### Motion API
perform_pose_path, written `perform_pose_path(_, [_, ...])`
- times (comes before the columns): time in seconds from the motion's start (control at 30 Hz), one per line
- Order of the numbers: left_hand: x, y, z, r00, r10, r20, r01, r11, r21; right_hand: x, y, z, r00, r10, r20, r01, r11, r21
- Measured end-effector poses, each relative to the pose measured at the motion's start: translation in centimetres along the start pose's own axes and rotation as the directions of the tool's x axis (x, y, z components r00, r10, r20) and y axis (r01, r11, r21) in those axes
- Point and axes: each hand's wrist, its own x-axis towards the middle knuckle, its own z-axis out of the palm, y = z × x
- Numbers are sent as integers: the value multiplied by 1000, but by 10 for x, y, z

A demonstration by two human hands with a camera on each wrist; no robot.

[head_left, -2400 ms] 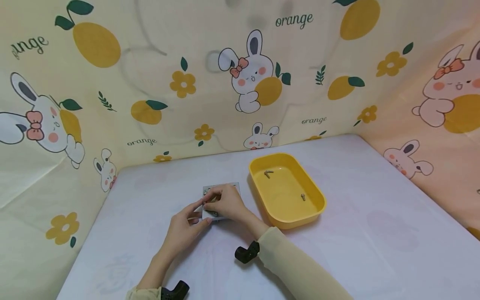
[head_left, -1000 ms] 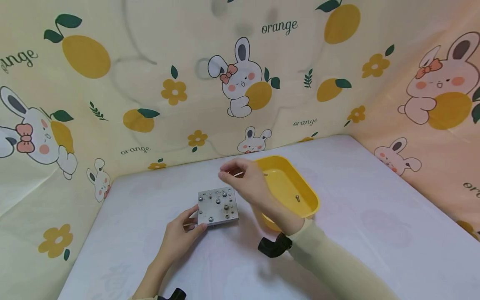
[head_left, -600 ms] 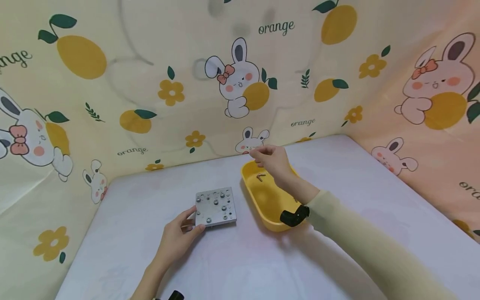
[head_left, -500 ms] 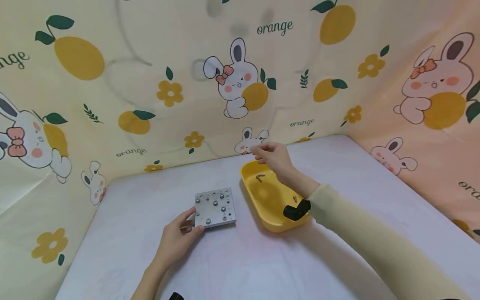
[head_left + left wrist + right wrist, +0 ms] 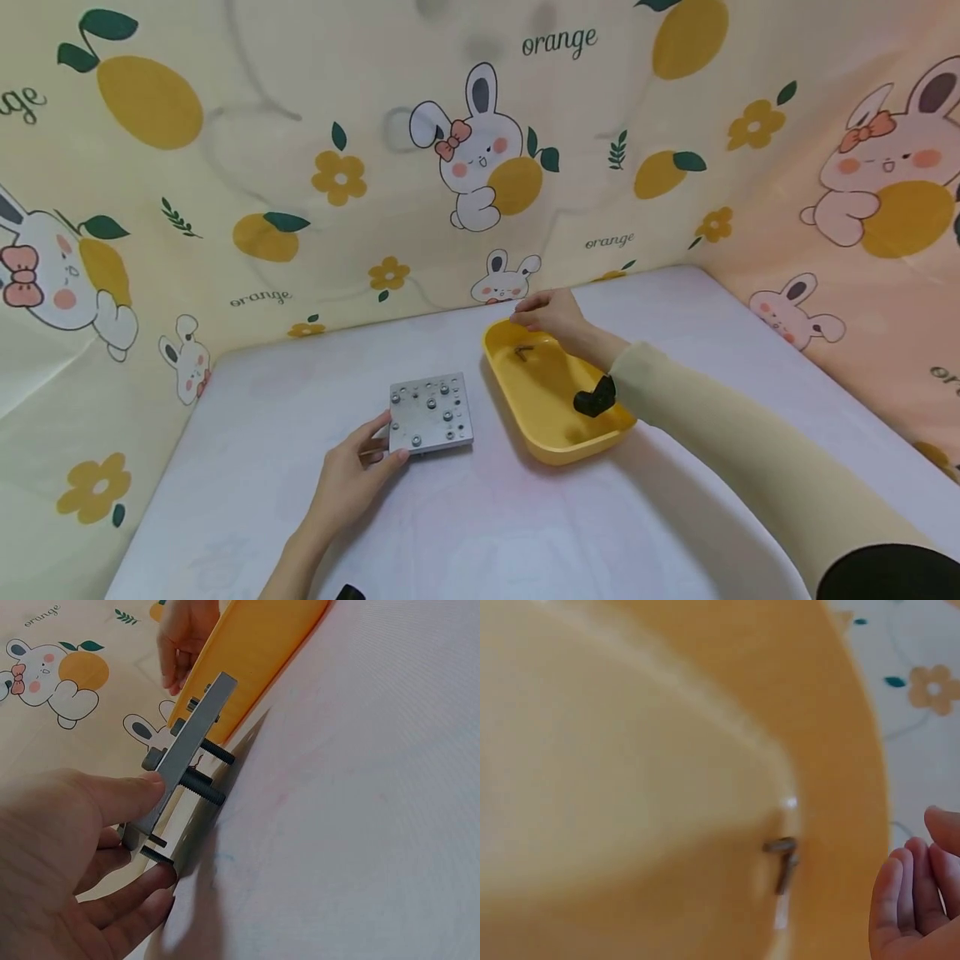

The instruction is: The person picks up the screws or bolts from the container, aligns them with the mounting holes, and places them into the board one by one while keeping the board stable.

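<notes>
A square grey metal plate (image 5: 420,421) with several screws in its holes is held at its left side by my left hand (image 5: 352,479). The left wrist view shows my thumb on top of the plate's edge and fingers beneath, with threaded screw ends (image 5: 202,787) sticking out of the underside. My right hand (image 5: 558,318) is over the far end of the yellow tray (image 5: 551,457), its fingers loosely bent and nothing visible in them. Loose screws (image 5: 783,862) lie together on the tray floor, just left of that hand in the right wrist view.
The tray stands right of the plate on a white-covered table (image 5: 450,533). A printed cloth backdrop (image 5: 337,100) rises behind and along both sides. A black wrist camera (image 5: 596,397) on the right arm hides part of the tray.
My right hand has left the plate, moved right to the tray and dropped slightly toward its far end. The plate came into full sight; my left hand has kept its hold on it.
</notes>
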Motion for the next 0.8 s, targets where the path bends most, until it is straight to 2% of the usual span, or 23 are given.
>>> perform_pose_path(0.17, [1, 1, -1, 1000, 26, -5, -26, 1000, -8, 5, 16, -1, 998, 48, 26, -47, 998, -47])
perform_pose_path(0.3, [1, 1, 0, 1000, 16, 0, -16, 1000, -14, 6, 30, 1, 994, 80, 72, -76, 996, -56])
perform_pose_path(0.43, [1, 0, 1, 1000, 4, -1, -4, 1000, -11, 4, 37, 6, 992, 102, 68, -96, 991, -91])
perform_pose_path(0.6, [0, -1, 1, 1000, 4, -7, -4, 1000, -17, 6, 44, 8, 996, 52, 69, -40, 986, -161])
perform_pose_path(0.8, [1, -3, 0, 1000, 11, -7, -11, 1000, -14, 5, 51, 10, 994, -46, 104, 71, 964, -255])
